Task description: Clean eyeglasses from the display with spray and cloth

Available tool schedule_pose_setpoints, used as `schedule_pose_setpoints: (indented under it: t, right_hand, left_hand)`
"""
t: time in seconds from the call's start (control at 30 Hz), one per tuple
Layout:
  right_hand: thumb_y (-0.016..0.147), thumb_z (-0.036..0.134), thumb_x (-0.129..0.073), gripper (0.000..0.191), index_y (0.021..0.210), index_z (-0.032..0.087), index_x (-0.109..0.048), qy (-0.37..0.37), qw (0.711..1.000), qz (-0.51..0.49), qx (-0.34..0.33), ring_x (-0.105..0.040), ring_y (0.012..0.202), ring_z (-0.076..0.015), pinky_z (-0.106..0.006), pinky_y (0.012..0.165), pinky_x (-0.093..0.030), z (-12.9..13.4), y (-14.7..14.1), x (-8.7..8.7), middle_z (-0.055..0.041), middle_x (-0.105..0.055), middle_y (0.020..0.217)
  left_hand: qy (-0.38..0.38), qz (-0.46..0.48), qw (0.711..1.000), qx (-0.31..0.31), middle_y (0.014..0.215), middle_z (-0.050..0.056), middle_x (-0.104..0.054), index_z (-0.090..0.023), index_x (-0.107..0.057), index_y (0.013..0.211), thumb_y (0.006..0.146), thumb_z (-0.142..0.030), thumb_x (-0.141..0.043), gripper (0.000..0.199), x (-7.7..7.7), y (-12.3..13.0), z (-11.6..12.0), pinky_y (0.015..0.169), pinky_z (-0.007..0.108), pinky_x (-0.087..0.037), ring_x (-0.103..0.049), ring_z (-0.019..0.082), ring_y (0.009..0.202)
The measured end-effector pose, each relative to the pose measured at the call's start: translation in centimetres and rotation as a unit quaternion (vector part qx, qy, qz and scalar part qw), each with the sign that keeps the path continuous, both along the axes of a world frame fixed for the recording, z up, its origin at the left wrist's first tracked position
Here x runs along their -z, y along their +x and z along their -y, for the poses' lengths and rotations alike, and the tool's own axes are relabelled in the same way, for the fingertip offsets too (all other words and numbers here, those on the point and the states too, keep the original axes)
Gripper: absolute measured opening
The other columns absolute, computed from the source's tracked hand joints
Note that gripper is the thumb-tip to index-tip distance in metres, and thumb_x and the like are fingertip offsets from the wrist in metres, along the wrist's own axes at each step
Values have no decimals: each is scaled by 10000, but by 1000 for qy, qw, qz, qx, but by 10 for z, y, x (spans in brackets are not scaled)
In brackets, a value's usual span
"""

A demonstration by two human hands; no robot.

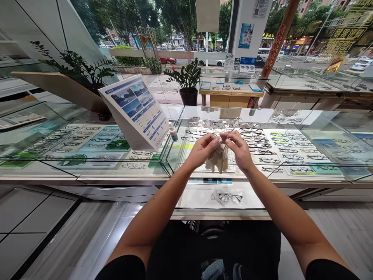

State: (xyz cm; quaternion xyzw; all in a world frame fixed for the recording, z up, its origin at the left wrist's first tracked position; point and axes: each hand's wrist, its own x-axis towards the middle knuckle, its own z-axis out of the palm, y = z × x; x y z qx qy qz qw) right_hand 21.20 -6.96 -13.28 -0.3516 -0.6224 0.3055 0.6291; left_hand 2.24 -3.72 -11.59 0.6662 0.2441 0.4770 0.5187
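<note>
Above the glass display case, my left hand (204, 149) is closed, pinching a beige cloth (218, 158) that hangs down in folds. Close beside it, my right hand (239, 149) is closed on a thin-framed pair of glasses (236, 125), whose thin temples stick out above and below the fingers. The cloth covers part of the glasses, so the lenses are mostly hidden. A small white and blue spray bottle (173, 132) stands on the glass to the left. Nearer to my body, dark-rimmed glasses in a clear bag (230, 198) lie on a white surface.
The glass display case (297, 167) holds rows of glasses. A tilted white sign (135, 112) stands on it at the left, near a wooden board (64, 91). A potted plant (188, 83) and another display table (233, 93) are farther back.
</note>
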Motion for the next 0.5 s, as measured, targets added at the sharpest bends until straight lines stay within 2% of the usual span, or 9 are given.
schedule_pose_setpoints:
  t: [0.07,0.13,0.2,0.3,0.4,0.5]
  right_hand:
    - [1014,525,-737,285,1173,327,-866,3,1000,-1,-8,-623,1181,-277,-511,1177,-459,-1,1,1,-59,-719,1153]
    - [1011,524,-746,282,1188,338,-864,1,1000,-2,-16,-622,1209,-282,-515,1192,-449,-2,1,1,-55,-736,1175]
    - [1006,532,-754,284,1190,344,-862,-4,1000,-5,-24,-619,1233,-288,-519,1200,-446,-2,1,2,-54,-740,1197]
    - [1005,545,-756,289,1185,344,-861,-10,999,-8,-34,-621,1246,-292,-517,1193,-454,-2,0,4,-56,-740,1209]
    - [1006,543,-759,291,1201,354,-863,-15,999,-16,-48,-624,1243,-287,-508,1191,-453,-2,0,5,-52,-739,1214]
    - [994,535,-778,281,1198,363,-869,-18,997,-31,-64,-620,1241,-281,-501,1201,-447,-3,1,6,-48,-738,1223]
  left_hand:
    - [8,1,1000,-8,803,8,-619,-172,-690,850,913,-759,-771,596,1,1,0,696,276,-428,-530,128,726]
    - [-3,14,1000,-11,816,8,-630,-170,-695,868,901,-718,-813,562,3,2,1,699,269,-435,-543,125,734]
    - [-32,36,999,-8,877,9,-657,-178,-676,917,846,-656,-898,532,5,5,2,675,255,-436,-553,112,724]
    - [-99,74,992,2,1017,17,-688,-196,-632,999,728,-599,-1005,613,8,7,1,689,241,-473,-600,99,745]
    - [-179,71,980,40,943,-6,-683,-207,-626,1099,664,-598,-1043,719,11,5,-1,738,248,-496,-646,122,777]
    - [-216,26,972,93,852,-6,-669,-175,-668,1038,728,-639,-994,646,13,2,-3,732,246,-464,-633,130,768]
